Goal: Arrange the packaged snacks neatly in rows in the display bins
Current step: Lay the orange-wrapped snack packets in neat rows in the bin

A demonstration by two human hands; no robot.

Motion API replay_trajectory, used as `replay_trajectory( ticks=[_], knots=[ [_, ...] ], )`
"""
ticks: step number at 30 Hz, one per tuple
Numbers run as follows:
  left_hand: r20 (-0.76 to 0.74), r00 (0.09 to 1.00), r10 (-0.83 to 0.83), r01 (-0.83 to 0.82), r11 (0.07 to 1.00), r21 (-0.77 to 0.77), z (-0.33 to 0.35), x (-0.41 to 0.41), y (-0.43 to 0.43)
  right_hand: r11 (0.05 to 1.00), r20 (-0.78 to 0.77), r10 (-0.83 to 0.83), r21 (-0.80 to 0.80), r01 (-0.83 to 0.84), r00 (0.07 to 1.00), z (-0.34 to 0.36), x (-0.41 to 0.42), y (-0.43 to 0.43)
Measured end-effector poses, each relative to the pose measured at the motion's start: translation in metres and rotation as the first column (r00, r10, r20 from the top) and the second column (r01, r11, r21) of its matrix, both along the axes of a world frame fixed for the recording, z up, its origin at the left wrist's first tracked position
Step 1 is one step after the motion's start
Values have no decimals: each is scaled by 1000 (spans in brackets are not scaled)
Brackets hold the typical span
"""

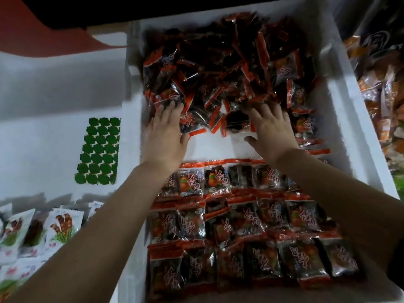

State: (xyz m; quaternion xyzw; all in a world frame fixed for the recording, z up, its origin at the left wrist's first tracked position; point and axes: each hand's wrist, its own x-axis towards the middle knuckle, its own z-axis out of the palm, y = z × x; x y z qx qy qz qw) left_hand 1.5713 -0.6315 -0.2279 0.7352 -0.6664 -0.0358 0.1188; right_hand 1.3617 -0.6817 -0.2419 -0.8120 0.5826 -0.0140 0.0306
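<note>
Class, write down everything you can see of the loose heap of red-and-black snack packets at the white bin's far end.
The heap is a jumble of glossy film packets, dark with red-orange sealed edges, lying at all angles. It fills the far half of the white bin; bare floor separates it from the neat rows. The left hand and right hand touch its near edge with fingers extended.

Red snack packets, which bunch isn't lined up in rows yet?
The jumbled heap at the white bin's far end; the near packets lie in flat rows.
</note>
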Motion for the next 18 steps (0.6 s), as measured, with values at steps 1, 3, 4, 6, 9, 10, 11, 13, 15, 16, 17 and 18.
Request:
replay_trajectory(
  ticks=[1, 3, 4, 6, 9, 10, 11, 13, 15, 16, 17, 18],
  knots=[
    [5, 1000, 0, 0, 1000, 18, -1, 2, -6, 1000, -27, 21, -11, -22, 999, -1, 1, -2],
    [-30, 1000, -3, 5, 999, 37, -1, 5, -15, 998, -27, 40, -57, -42, 999, -2, 3, -6],
    [-42, 999, -4, 5, 999, 35, -1, 6, -18, 996, -5, 42, -83, -43, 999, -1, 4, -8],
    [-32, 999, 9, -8, 1000, 25, 2, 9, -25, 992, 37, 49, -121, -44, 998, 0, 5, -12],
    [14, 1000, 15, -15, 1000, 9, 6, 14, -32, 991, 120, 69, -123, -54, 990, 3, 5, -11],
    [21, 1000, 8, -8, 1000, 5, 8, 15, -32, 992, 187, 66, -115, -45, 980, 4, 5, -8],
    [15, 1000, 3, -3, 1000, -2, 11, 16, -32, 994, 267, 57, -100, -31, 962, 6, 5, -4],
    [-60, 998, 12, -14, 999, -36, 17, 18, -27, 997, 429, 45, -80, -12, 902, 12, 4, 6],
    [-179, 984, 6, -23, 995, -93, 24, 18, -17, 999, 559, 33, -52, -4, 829, 20, 5, 18],
    [-251, 968, -5, -27, 992, -125, 28, 17, -10, 1000, 602, 18, -28, -1, 798, 25, 6, 25],
    [-328, 945, -16, -35, 988, -147, 31, 16, -3, 1000, 625, 1, -7, 4, 780, 30, 8, 31],
    [-402, 916, -24, -42, 987, -154, 34, 14, 6, 1000, 636, -19, 16, 11, 771, 34, 9, 39]
  ],
)
